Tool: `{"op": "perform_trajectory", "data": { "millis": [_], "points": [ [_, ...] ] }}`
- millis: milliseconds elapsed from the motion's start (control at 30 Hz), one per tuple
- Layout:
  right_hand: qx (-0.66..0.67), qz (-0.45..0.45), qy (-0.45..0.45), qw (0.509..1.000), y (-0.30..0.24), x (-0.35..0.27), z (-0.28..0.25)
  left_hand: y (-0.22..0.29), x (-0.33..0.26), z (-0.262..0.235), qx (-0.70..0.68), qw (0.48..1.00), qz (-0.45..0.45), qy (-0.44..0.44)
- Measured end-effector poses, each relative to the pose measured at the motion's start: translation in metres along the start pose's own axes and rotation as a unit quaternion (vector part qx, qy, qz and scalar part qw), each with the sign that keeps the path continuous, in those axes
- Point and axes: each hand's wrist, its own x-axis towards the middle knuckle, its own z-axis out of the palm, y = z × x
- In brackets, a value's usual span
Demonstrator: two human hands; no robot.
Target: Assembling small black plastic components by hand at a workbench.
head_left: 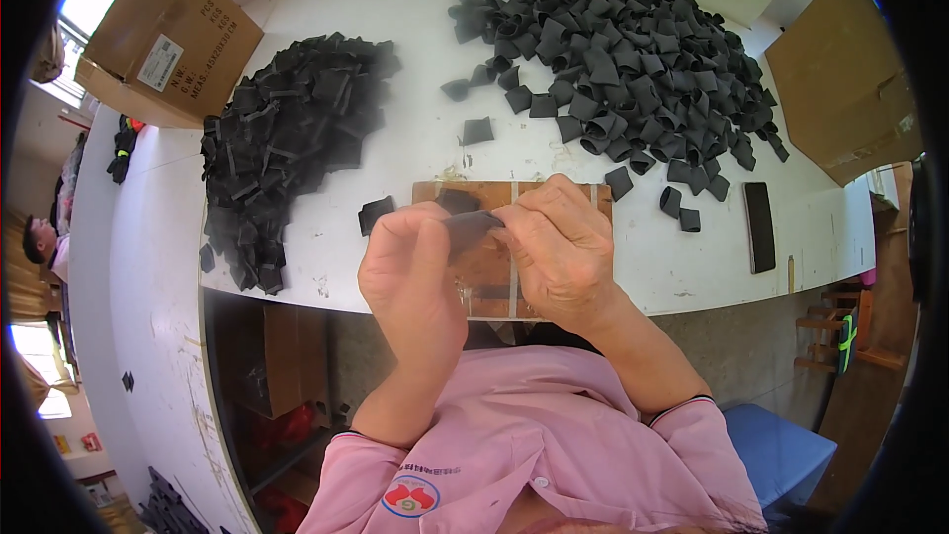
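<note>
Two bare hands meet over the near edge of a white worktable [415, 138], pinching between them a small dark grey strip of flexible webbing [471, 229]; the left hand [410, 272] is curled closed with its thumb and fingers clamped on the strip's left end, while the right hand [561, 245] is closed on its right end, fingertips pressed down over the top edge. The strip is held just above a flat brown wooden board [494, 267] with pale lines across it, which lies at the table's front edge directly under the hands; another small black piece [457, 200] rests on the board's far side. To the left sits a dense heap of black folded webbing pieces [287, 138], and to the upper right a wider, looser spread of short black loops [633, 49] trails down toward the board, with single pieces lying apart, one [477, 131] between the two heaps and one [376, 213] just left of the board. A long black flat bar [759, 227], possibly a tool, lies near the table's right edge. An open brown cardboard box [163, 35] stands at the far left corner and a flattened cardboard sheet [840, 89] at the right. The worker wears a pink short-sleeved shirt [534, 435]
</note>
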Motion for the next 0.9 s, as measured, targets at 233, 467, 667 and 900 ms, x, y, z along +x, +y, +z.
{"op": "perform_trajectory", "data": {
  "millis": [233,467,667,900],
  "points": [
    [0.376,0.398,-0.018,0.836,0.028,0.03,-0.032,-0.032,0.023,-0.043,0.322,0.944,0.065,-0.024],
    [0.321,0.508,-0.068,0.797,0.018,-0.036,-0.015,-0.081,0.049,-0.069,0.689,0.713,0.114,-0.065],
    [0.293,0.524,-0.12,0.791,0.008,-0.064,-0.015,-0.089,0.049,-0.081,0.671,0.726,0.136,-0.07],
    [0.54,0.643,-0.129,0.528,0.0,-0.063,0.001,-0.033,0.003,-0.07,0.531,0.759,0.314,-0.206]
  ]
}}
